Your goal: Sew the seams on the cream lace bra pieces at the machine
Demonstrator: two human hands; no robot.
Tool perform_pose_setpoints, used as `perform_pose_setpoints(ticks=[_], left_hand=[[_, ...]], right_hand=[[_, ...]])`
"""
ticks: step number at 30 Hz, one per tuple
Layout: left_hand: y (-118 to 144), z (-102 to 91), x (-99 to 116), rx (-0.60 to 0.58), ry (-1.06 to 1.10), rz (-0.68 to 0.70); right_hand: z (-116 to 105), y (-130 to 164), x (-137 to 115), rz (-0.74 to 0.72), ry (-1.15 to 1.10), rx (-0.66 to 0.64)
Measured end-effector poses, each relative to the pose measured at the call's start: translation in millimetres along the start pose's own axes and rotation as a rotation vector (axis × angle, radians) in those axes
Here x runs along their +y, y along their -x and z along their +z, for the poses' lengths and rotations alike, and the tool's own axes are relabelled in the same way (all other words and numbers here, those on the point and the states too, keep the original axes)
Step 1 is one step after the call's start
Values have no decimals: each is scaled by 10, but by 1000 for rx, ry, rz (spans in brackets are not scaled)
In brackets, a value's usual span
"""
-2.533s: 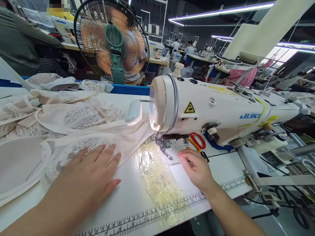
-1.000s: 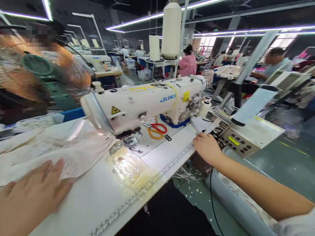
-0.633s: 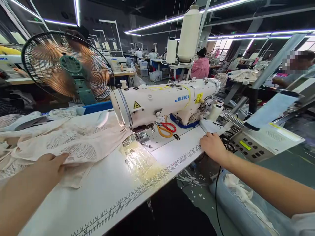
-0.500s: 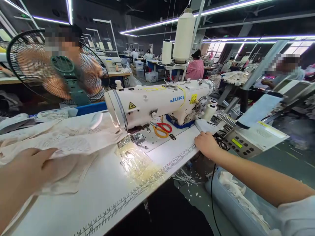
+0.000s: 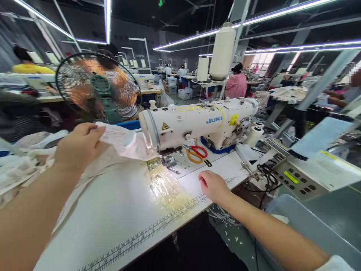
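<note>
My left hand (image 5: pixel 80 145) is closed on the edge of a thin off-white fabric piece (image 5: pixel 120 141), raised above the table left of the sewing machine (image 5: pixel 186 126). The fabric's far end lies by the machine's needle area, where the head partly hides it. Over the front of the table, my right hand (image 5: pixel 214 186) has its fingers curled. What lies inside them, if anything, is hidden. Behind it are scissors (image 5: pixel 194 153) with red and yellow handles and a small black slotted plate (image 5: pixel 208 163). Clear film (image 5: pixel 166 188) covers the table before the needle.
A printed ruler (image 5: pixel 135 238) runs along the table's front edge. Behind the table stands a fan (image 5: pixel 98 88); cones of thread (image 5: pixel 222 51) rise above the machine. At right are a control box (image 5: pixel 301 175) and a plastic bin (image 5: pixel 318 226). Other people sit farther back.
My right hand has left the right end of the table and come left, nearer the needle. My left hand has lifted the fabric's edge higher and towards the machine. The view has shifted left.
</note>
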State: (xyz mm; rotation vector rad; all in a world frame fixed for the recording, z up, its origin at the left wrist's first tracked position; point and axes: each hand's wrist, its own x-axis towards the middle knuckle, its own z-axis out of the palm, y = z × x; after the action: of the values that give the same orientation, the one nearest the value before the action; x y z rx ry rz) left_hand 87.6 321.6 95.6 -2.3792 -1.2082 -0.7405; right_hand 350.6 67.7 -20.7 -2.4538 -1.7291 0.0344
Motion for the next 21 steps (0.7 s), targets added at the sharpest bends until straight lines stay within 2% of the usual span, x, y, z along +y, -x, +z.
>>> perform_pose_setpoints(ticks=[3,6,10,15,17,19,21], left_hand=[[-14,-105,-15,-6,-92,-19],[-110,-210,20,36,-71,22],[-349,-253,92,38,-46,112],[-653,-74,92,60,19,211],[-657,38,70,20,4,155],[-548,147,71,-88,-30,-7],[-323,241,110,-215,-14,-174]], right_hand=[[172,-62,-310,-95,-110,28],[315,-100,-453,-157,-258,133],[431,-100,-432,-244,-398,281],[437,-107,-396,-291,-433,307],[420,-114,-402,-291,-443,299],[404,-121,-407,-283,-457,288],[393,-125,-409,-272,-478,273]])
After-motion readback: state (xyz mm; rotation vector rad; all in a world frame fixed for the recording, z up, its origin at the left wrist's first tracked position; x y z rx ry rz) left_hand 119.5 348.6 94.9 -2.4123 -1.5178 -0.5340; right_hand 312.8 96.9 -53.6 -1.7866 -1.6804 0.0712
